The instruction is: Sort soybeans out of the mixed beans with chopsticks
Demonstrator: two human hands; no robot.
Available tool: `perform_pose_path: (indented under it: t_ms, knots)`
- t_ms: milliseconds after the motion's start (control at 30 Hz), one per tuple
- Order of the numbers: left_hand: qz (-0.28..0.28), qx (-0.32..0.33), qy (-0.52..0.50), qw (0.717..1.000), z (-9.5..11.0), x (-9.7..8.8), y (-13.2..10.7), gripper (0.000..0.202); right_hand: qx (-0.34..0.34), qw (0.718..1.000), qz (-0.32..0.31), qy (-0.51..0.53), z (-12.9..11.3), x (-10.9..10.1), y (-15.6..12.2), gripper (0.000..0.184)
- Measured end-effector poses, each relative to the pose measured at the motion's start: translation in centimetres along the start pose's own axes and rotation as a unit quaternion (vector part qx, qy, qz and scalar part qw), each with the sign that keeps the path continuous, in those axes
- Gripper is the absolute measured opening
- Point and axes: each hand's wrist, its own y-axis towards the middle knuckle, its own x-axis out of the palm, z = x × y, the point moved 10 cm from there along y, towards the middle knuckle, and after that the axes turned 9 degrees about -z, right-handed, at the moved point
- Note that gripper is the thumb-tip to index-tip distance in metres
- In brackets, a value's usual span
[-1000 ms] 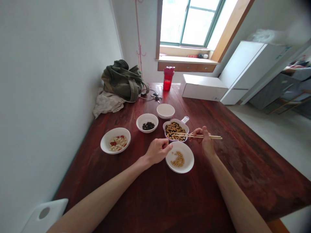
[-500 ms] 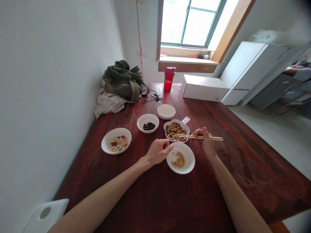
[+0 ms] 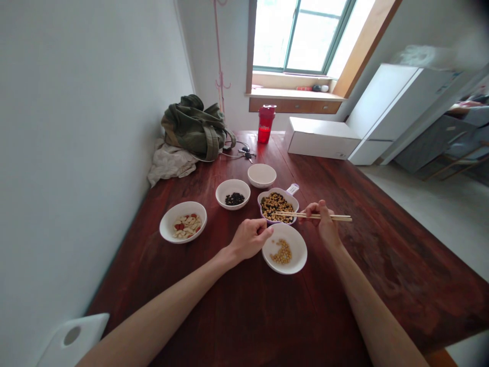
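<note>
The right hand pinches slim wooden chopsticks, their tips over a purple-rimmed handled dish of round yellow and black beans. Apart from it, the curled left hand sits just beside a smooth white ceramic bowl holding a crescent of yellow beans.

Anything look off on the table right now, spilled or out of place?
No spills show on the wooden table. The one odd sight is the handled dish: yellow and black beans lie jumbled in it, while the nearer white bowl holds only yellow beans and another bowl only black ones.
</note>
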Motion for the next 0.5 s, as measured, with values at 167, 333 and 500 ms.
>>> perform_pose_path:
  t_ms: [167, 333, 500]
  knots:
    - [0.003, 0.002, -0.010, 1.000, 0.02, 0.00, 0.03, 0.044, -0.003, 1.000, 0.007, 0.023, -0.10, -0.15, -0.02, 0.057]
    - [0.003, 0.007, -0.011, 1.000, 0.05, -0.04, 0.01, 0.044, -0.001, 0.999, 0.006, 0.033, -0.24, -0.32, -0.01, 0.059]
    - [0.002, 0.009, -0.009, 1.000, 0.05, -0.03, -0.01, 0.044, 0.003, 0.999, -0.014, 0.041, -0.42, 0.00, -0.04, 0.057]
